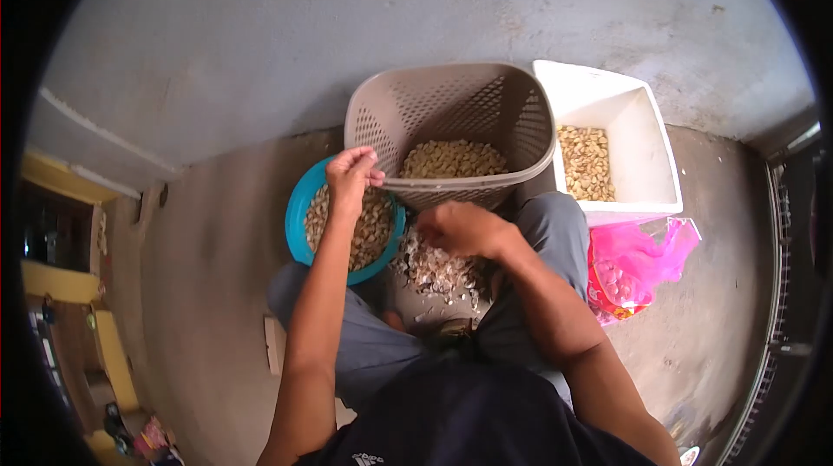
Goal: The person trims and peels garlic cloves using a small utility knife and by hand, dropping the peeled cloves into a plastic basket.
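Observation:
My left hand (354,173) is at the front left corner of a tall brown-grey perforated plastic basket (373,106). Its thumb and fingertips are pinched together by the rim; anything between them is too small to make out. Pale yellowish, nut-like pieces (455,159) cover the basket's bottom. Below the basket's front, my right hand (464,228) is curled, slightly blurred, with its fingertips hidden. Beneath it lies a pile of flaky shells or peelings (441,273) on the floor, between my legs. Under my left forearm stands a turquoise basin (298,221) of brownish, nut-like pieces (371,227).
Right of the basket stands a white foam box (646,149) with more yellowish pieces (587,162). A pink plastic bag (638,262) lies in front of it. Behind the containers rises a grey wall (286,41). My knees flank the pile on the concrete floor (208,266).

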### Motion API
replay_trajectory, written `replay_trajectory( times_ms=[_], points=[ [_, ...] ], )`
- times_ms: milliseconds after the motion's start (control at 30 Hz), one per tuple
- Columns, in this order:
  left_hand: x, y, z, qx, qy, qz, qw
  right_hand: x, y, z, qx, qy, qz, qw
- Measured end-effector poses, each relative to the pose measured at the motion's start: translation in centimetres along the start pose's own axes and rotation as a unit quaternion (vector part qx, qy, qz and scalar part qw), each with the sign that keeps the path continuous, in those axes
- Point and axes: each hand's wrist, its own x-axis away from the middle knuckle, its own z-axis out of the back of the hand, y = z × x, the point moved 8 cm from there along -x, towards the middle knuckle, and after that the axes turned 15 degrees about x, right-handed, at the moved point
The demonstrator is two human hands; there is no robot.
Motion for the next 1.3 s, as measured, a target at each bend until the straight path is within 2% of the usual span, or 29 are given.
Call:
replay_trajectory(
  times_ms=[67,133,200,267,300,367,400,467,500,567,633,733,833,900,1000,1067,1133,1167,1200,1267,1300],
  points=[
    [-0.1,0.7,3.6,-0.014,0.054,-0.020,0.998,0.4,-0.5,1.5,-0.038,0.060,0.002,0.997],
    [-0.7,1.1,7.4,-0.037,0.112,-0.047,0.992,0.2,-1.0,2.6,-0.020,0.070,-0.005,0.997],
    [-1.6,-0.6,11.7,-0.059,0.172,-0.045,0.982,-0.4,-2.4,2.7,-0.036,0.107,0.061,0.992],
    [-3.3,-7.8,17.8,-0.107,0.186,0.101,0.972,-1.1,-3.7,2.3,-0.064,0.142,0.152,0.976],
    [-3.5,-10.5,20.0,-0.128,0.189,0.175,0.958,-1.1,-4.6,1.9,-0.040,0.149,0.164,0.974],
    [-1.5,-13.2,19.9,-0.354,0.133,0.234,0.896,-2.2,-4.4,-1.6,-0.009,0.002,0.102,0.995],
    [-1.3,-15.3,20.7,-0.396,0.103,0.217,0.886,-2.6,-4.1,-3.2,0.009,-0.071,0.071,0.995],
    [-1.6,-20.5,22.3,-0.490,0.082,0.164,0.852,-3.1,-4.9,-4.6,0.178,-0.188,0.046,0.965],
    [-1.4,-22.6,22.8,-0.541,0.090,0.131,0.826,-3.2,-4.6,-5.4,0.183,-0.146,0.059,0.971],
    [-1.3,-24.5,22.4,-0.599,0.092,0.091,0.791,-3.4,-4.3,-6.2,0.148,-0.133,0.062,0.978],
    [-0.8,-25.4,22.5,-0.619,0.086,0.084,0.776,-3.8,-4.2,-6.3,0.127,-0.119,0.061,0.983],
    [-1.5,-25.4,21.5,-0.664,0.005,0.077,0.743,-4.6,-4.0,-5.8,0.138,-0.109,0.057,0.983],
    [-1.8,-24.9,22.0,-0.627,0.040,0.168,0.760,-5.0,-3.7,-6.3,0.144,-0.114,0.052,0.982],
    [-1.4,-23.5,22.7,-0.578,0.100,0.089,0.805,-5.2,-4.0,-6.3,0.155,-0.126,0.066,0.978],
    [-2.7,-24.4,28.4,-0.512,0.168,-0.005,0.842,-5.4,-4.3,-6.0,0.164,-0.128,0.083,0.975],
    [-2.8,-23.5,29.7,-0.449,0.217,0.011,0.867,-5.2,-4.4,-6.4,0.166,-0.137,0.080,0.973],
    [-2.0,-17.0,26.5,-0.360,0.276,0.091,0.887,-5.2,-4.1,-6.9,0.167,-0.153,0.069,0.972],
    [-1.9,-15.6,25.2,-0.370,0.253,0.143,0.883,-5.1,-4.2,-6.8,0.163,-0.157,0.067,0.972],
    [-2.5,-16.7,25.7,-0.453,0.193,0.153,0.857,-5.1,-4.3,-6.6,0.160,-0.160,0.066,0.972],
    [-3.3,-23.0,29.4,-0.603,0.073,0.169,0.776,-5.1,-4.5,-6.8,0.160,-0.162,0.066,0.971],
    [-3.1,-24.8,30.4,-0.591,0.090,0.191,0.778,-5.1,-4.4,-7.0,0.163,-0.161,0.063,0.971]
  ],
)
